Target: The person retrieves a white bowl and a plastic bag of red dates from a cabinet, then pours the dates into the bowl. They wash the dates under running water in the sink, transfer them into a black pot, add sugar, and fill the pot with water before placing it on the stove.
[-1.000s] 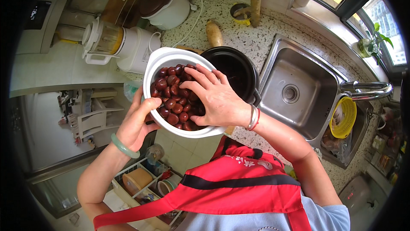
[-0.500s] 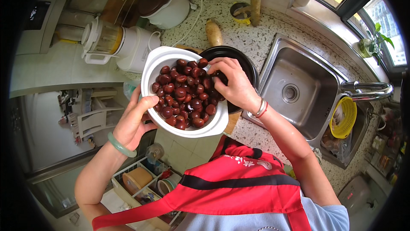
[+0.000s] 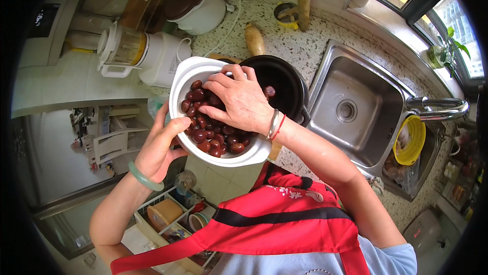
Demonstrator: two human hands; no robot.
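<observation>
A white bowl (image 3: 254, 157) with side lugs holds many glossy red-brown chestnuts (image 3: 199, 135). My left hand (image 3: 163, 140) is closed on its left rim, thumb on top and fingers beneath. Over the chestnuts lies my right hand (image 3: 239, 97), palm down, with thumb and fingers apart. Its fingertips are partly hidden among the chestnuts. Just right of the bowl, a black pot (image 3: 284, 79) stands on the counter, partly covered by the bowl and my right hand. Beside my right wrist, a chestnut (image 3: 269, 92) shows against the pot's dark inside.
To the right is a steel sink (image 3: 351, 92) with a tap (image 3: 439, 107) and a yellow strainer basket (image 3: 409, 140). A tuber (image 3: 254, 40) lies behind the pot. On the left stand a blender (image 3: 124, 48) and a white cooker (image 3: 198, 8) with a brown lid.
My right hand has moved left from the bowl's right edge to above the chestnuts. More of the pot's inside shows now. My left hand keeps its grip.
</observation>
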